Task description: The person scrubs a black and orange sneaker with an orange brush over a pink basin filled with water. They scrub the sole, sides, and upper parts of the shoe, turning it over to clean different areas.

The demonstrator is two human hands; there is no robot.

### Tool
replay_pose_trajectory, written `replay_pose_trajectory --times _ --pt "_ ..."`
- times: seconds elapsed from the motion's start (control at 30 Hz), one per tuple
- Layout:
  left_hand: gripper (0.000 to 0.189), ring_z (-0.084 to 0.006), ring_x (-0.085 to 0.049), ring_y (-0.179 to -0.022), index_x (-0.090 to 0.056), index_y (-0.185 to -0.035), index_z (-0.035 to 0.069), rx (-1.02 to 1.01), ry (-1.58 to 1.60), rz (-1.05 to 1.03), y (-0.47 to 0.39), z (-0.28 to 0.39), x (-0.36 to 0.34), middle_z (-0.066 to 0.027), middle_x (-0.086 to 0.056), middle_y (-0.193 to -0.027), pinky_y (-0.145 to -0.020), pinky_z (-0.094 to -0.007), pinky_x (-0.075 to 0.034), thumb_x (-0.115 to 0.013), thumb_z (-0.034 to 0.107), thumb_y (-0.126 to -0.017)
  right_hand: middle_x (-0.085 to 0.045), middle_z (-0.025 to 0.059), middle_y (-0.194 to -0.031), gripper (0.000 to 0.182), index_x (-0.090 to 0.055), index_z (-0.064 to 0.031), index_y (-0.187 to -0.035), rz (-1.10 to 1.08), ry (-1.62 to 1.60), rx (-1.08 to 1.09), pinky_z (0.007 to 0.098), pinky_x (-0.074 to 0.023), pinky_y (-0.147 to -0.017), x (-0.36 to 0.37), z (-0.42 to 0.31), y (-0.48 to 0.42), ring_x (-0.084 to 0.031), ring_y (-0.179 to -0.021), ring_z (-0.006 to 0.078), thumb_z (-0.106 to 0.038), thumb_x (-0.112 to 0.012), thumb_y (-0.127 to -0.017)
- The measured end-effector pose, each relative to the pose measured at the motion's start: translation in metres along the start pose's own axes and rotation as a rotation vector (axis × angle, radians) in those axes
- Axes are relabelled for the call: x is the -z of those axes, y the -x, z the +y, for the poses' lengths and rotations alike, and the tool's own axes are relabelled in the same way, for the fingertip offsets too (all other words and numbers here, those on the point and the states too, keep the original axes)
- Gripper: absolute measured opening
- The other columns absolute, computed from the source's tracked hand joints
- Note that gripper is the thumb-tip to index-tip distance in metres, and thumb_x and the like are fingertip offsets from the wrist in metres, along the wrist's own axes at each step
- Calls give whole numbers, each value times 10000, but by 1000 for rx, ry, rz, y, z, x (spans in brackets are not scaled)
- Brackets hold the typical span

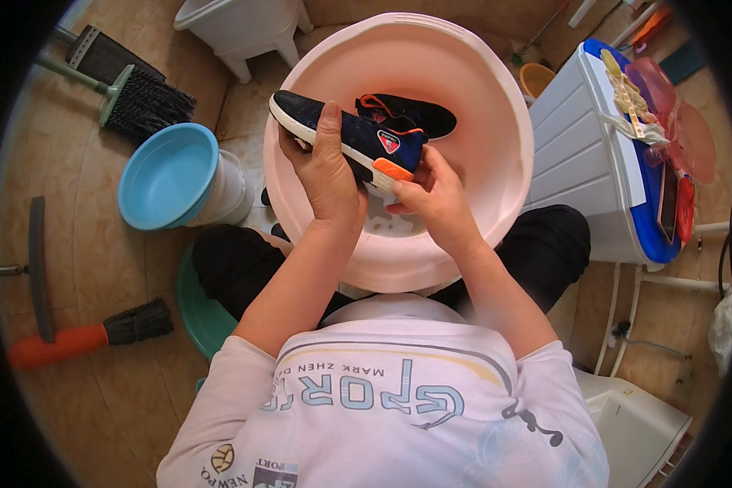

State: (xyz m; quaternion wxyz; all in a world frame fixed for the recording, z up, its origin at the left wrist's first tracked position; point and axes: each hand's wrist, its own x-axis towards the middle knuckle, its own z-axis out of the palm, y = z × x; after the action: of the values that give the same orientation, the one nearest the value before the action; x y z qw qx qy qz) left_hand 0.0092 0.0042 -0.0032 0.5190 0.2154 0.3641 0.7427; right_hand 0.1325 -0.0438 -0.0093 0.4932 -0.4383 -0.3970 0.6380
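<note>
A dark blue sneaker (366, 135) with a white sole and an orange heel patch is held up over a large pink plastic tub (396, 268). My left hand (325, 165) grips it around the middle, thumb across the upper. At the heel end, my right hand (433, 189) pinches the sole and the back of the shoe between thumb and fingers. Behind it, a second dark sneaker (424, 114) with orange trim lies inside the tub, partly hidden by the held one. The tub's bottom looks wet, with greyish patches.
Left of the tub, a light blue basin (171, 174) rests on a white bucket (226, 189). Brushes (143, 100) hang by the wall. A white-and-blue appliance (592, 152) stands at right with gloves (628, 91) on top. Beside my left leg is a green basin (201, 311).
</note>
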Motion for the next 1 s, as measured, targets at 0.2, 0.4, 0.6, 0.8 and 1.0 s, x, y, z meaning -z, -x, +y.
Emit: replay_pose_trajectory --times 0.2,0.4,0.6,0.8,1.0 --pt "884 -197 -453 -1199 -186 -1474 58 -202 -153 -98 5 -5 -2 -117 -410 -1345 -1033 -311 -382 -778 225 -838 -587 74 -1079 531 -442 -2 -1261 36 -55 76 275 -498 -833 -4 8 -1 -571 -949 115 -102 -661 -789" --pt "907 -189 -417 -1226 -171 -1481 53 -333 -243 -128 12 -6 -3 -112 -351 -1392 -1063 -305 -349 -785 203 -831 -592 76 -1097 529 -443 -3 -1277 60 -33 118 286 -486 -883 -6 14 -1 -580 -988 117 -63 -634 -787" --pt "880 -185 -462 -1179 -184 -1476 63 -185 -117 -44 4 -4 -3 -93 -413 -1322 -1023 -299 -396 -777 181 -836 -580 89 -1156 544 -402 -10 -1337 22 103 187 314 -519 -881 0 14 0 -587 -1021 147 -26 -574 -822" --pt "836 -191 -501 -1131 -213 -1460 69 -124 -41 5 4 -1 -2 -95 -446 -1279 -968 -313 -452 -766 170 -841 -576 113 -1207 557 -387 -9 -1361 3 90 157 337 -552 -858 -2 15 -1 -587 -1091 176 -29 -564 -833" --pt "702 -198 -565 -1061 -296 -1388 69 -10 2 36 -2 2 -3 -88 -503 -1197 -912 -327 -511 -741 201 -862 -592 115 -1182 509 -429 5 -1319 -9 17 90 353 -574 -819 5 12 1 -599 -1068 184 -58 -579 -837"
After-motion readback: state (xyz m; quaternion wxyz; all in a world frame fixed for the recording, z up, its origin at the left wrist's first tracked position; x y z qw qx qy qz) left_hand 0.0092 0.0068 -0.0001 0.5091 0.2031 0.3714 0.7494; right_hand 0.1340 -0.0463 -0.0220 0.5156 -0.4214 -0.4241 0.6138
